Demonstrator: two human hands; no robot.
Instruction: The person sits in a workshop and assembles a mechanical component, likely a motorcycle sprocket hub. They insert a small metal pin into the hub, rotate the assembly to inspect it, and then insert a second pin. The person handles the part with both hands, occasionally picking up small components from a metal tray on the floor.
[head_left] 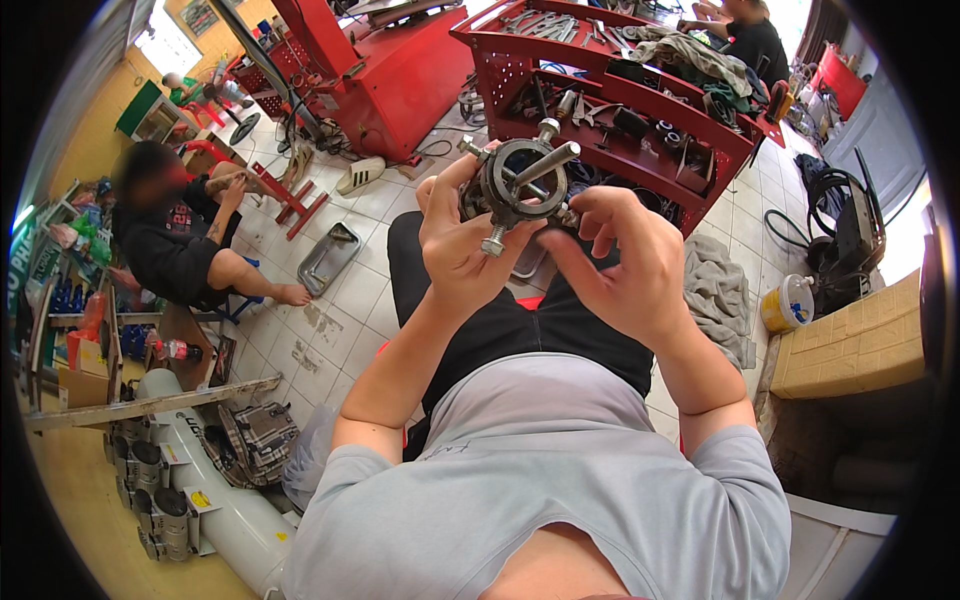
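My left hand (462, 240) is wrapped round a dark metal ring-shaped part (498, 185), held up in front of my lap. Several bolts stick out around the ring, among them a bright hex-head bolt (494, 240) pointing toward me. A round metal shaft (548, 166) passes through the ring's centre and slants up to the right. At the ring's right side, the curled fingers and thumb of my right hand (625, 250) close about a small bolt (567, 214), partly hidden by the fingertips. The ring's underside is hidden by my left hand.
Ahead stands a red tool cart (600, 75) with wrenches and rags, beside a red machine (400, 80). A metal tray (330, 258) lies on the tiled floor, near a seated person (170, 240). A grey cloth (715, 300) and a yellow-white bucket (788, 304) are at right.
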